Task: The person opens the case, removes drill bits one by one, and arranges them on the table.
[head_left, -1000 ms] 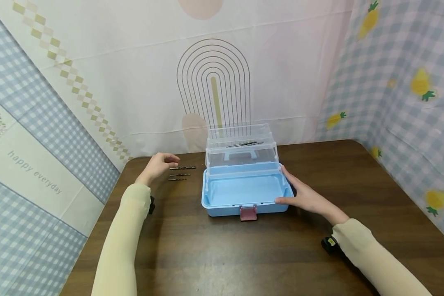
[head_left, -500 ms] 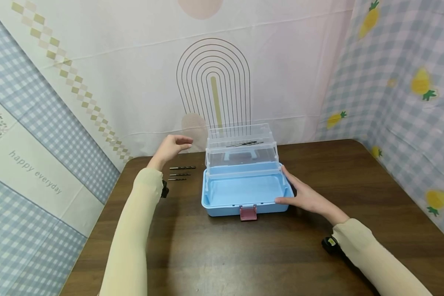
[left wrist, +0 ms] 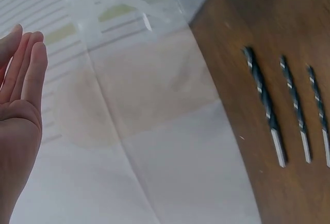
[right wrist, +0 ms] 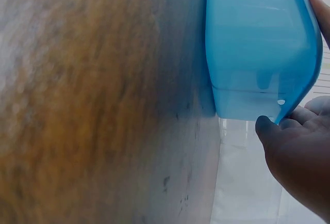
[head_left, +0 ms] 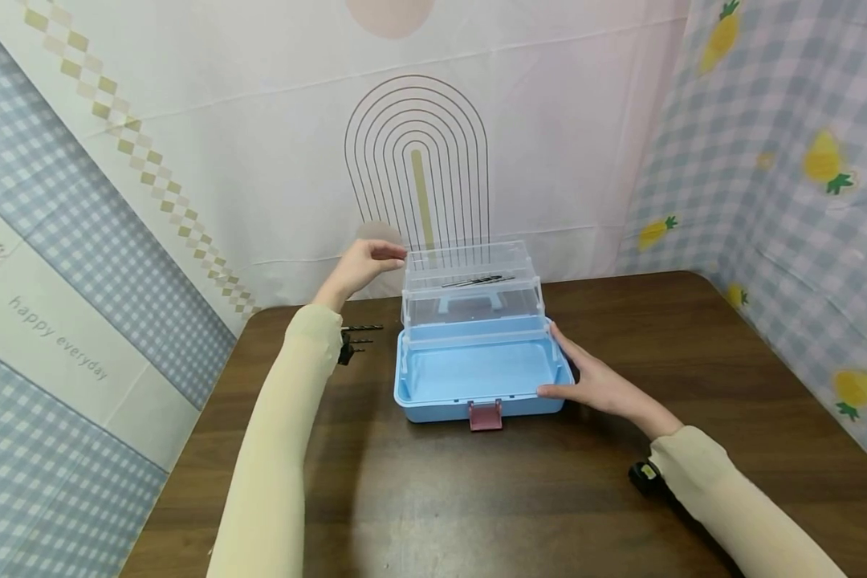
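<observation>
A light blue toolbox (head_left: 480, 373) stands open on the table, its clear trays (head_left: 470, 301) raised at the back. Several dark drill bits (head_left: 477, 281) lie in an upper tray. At the top left corner of the clear trays is my left hand (head_left: 368, 262), fingers nearly straight and nothing seen in them. Its palm side shows in the left wrist view. My right hand (head_left: 588, 381) grips the right end of the box, thumb at the front rim and fingers along the side. Three drill bits (left wrist: 265, 105) lie side by side on the table, partly behind the left wrist in the head view.
The brown wooden table (head_left: 433, 498) reaches back to a patterned cloth wall (head_left: 274, 160). Another checked cloth (head_left: 787, 201) hangs along the right. A pink latch (head_left: 486, 416) hangs down at the toolbox's front.
My left hand has risen from beside the loose drill bits and moved right, up to the clear trays' top left corner. The right hand and the toolbox stay put.
</observation>
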Available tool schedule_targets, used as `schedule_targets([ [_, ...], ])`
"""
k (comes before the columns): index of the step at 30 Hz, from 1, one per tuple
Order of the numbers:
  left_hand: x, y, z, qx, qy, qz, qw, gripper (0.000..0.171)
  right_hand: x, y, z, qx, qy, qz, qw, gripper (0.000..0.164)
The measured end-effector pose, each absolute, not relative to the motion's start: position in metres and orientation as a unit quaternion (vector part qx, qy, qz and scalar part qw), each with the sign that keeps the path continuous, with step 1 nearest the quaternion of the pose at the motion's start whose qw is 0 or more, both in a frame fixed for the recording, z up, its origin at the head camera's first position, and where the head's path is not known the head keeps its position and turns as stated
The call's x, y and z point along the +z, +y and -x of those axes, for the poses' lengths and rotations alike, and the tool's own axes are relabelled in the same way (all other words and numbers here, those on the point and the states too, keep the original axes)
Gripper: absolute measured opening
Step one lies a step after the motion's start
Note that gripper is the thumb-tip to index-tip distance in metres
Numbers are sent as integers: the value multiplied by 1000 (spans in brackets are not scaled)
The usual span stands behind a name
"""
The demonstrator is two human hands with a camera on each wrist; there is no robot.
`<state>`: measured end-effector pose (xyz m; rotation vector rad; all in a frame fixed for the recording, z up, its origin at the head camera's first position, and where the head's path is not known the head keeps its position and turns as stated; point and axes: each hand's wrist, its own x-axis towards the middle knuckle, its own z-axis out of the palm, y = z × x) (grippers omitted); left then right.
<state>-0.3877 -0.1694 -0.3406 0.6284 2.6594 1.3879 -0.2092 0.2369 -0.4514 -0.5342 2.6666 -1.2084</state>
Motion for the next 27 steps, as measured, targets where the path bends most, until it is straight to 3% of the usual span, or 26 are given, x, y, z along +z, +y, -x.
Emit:
schedule_targets([
  [9, -335, -138, 393, 425, 869, -247, 47, 28, -450, 236, 209, -402, 895, 179, 81, 112],
  [19, -344, -109, 391, 429, 856, -276, 92, 21, -452, 235, 209, -408, 891, 183, 79, 112],
  [27, -354, -100, 393, 404, 863, -284, 111, 23, -451, 236, 210, -412, 889, 184, 79, 112],
])
